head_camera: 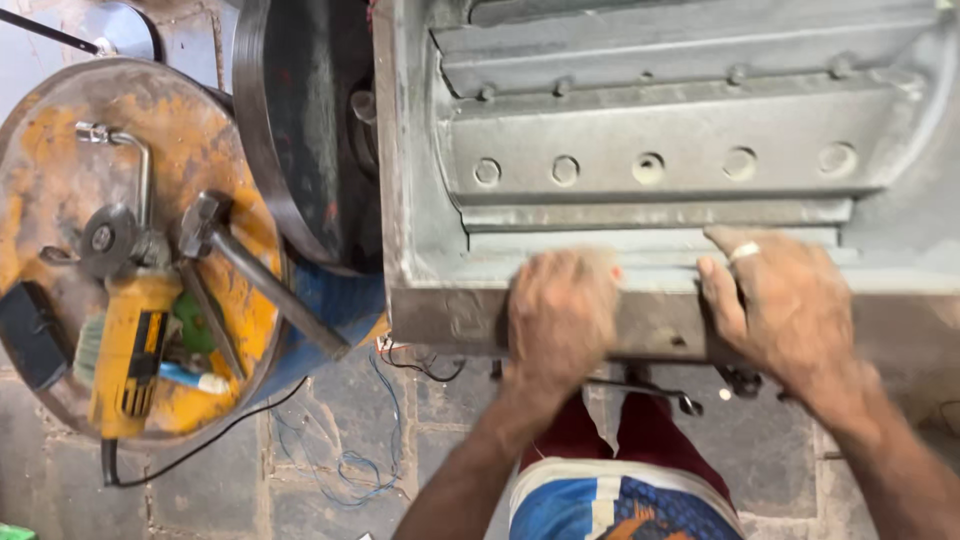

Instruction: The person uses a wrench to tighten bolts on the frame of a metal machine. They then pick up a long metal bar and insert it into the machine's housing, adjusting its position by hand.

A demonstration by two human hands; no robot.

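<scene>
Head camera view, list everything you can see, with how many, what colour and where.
metal housing: one, dusty grey, with a row of round holes, upper right
round drum top: one, rusty orange, left
angle grinder: one, yellow and black, lying on the drum top
hammer: one, dark metal, its head on the drum top, its handle past the rim
crank-shaped wrench: one, silver, at the back of the drum top
large wheel: one, dark, between drum and housing
thin wires: several, blue, on the paved floor
left hand: on the housing's front edge, blurred
right hand: with a ring, on the same edge
</scene>
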